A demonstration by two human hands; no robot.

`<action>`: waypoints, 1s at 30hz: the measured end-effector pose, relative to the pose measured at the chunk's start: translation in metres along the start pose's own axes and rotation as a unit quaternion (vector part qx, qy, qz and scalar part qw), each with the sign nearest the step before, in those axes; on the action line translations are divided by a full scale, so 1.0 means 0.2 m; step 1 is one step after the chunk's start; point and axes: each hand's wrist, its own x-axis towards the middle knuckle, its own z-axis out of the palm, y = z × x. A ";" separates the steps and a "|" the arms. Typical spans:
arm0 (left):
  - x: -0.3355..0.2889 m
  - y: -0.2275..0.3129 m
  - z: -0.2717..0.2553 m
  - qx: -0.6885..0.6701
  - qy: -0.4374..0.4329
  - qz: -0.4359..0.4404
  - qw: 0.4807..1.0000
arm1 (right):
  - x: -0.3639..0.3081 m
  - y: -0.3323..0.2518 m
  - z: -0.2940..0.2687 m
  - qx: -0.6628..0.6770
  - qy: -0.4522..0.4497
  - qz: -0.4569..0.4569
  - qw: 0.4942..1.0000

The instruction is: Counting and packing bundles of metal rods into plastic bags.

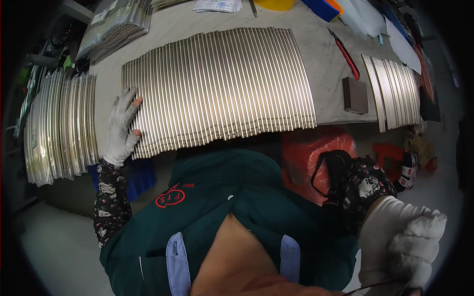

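Observation:
Side by side on the table lies a wide row of shiny metal rods [222,84]. At the row's left end, my left hand [121,126] wears a white glove with some fingertips bare. Its fingers are stretched out and rest against the outermost rods. My right hand [402,241], also in a white glove, is raised at the lower right, away from the table. Its fingers are curled in; whether anything is inside them is hidden. A thin dark edge [382,286] shows just under that fist, too cut off to name.
Rods in clear plastic sleeves [61,128] lie at the left, stacked wrapped bundles [116,27] behind them. Right of the row are a dark block [355,95], red-handled pliers [347,58] and a smaller rod group [392,93]. A red plastic-covered thing [316,153] sits below the table edge.

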 end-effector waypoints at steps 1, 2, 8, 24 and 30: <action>0.00 -0.01 0.00 0.003 0.005 -0.002 1.000 | 0.00 0.01 0.02 -0.009 -0.011 -0.009 1.000; -0.07 0.00 -0.01 0.018 0.014 -0.026 0.999 | -0.05 0.05 0.06 0.006 -0.014 -0.023 1.000; -0.02 -0.02 0.01 -0.012 0.006 -0.023 1.000 | -0.01 -0.04 0.15 0.031 0.060 0.019 0.998; -0.03 -0.02 0.00 0.029 0.026 0.001 0.999 | -0.78 0.40 0.29 -0.186 -0.336 0.282 0.879; 0.07 0.08 0.01 0.046 -0.043 0.043 0.997 | -0.85 0.53 0.19 -0.086 -0.280 0.328 0.898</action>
